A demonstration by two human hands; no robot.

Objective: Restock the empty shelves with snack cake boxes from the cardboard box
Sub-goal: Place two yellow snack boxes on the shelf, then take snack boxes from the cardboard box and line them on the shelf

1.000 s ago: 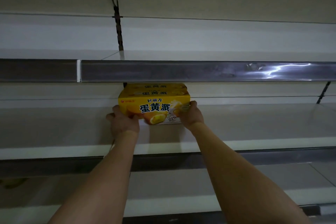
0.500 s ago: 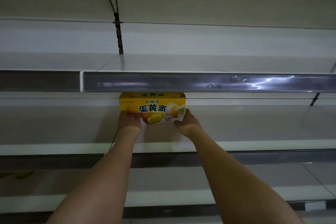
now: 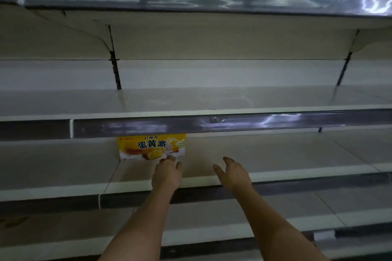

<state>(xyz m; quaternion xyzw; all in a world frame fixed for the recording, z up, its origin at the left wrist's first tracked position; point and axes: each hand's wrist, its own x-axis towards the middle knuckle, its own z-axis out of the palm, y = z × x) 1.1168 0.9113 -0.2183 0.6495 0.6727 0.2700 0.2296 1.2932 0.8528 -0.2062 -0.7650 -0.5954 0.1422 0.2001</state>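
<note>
I have one yellow snack cake box (image 3: 151, 148) standing on the middle shelf (image 3: 275, 176), pushed well back, its printed front facing out and its top edge hidden behind the shelf rail (image 3: 191, 124) above. My left hand (image 3: 166, 176) reaches in with straight fingers, the tips touching the box's lower right corner; the grip there is released, a nudge rather than a hold. My right hand (image 3: 233, 172) hovers apart to the right, fingers relaxed, holding nothing. To finish well, I judge a light, even push should square the front with the shelf line. The box looks like glossy thin card, crisp-edged and easily dented; the shelves are smooth pale metal with shiny dark rails.
</note>
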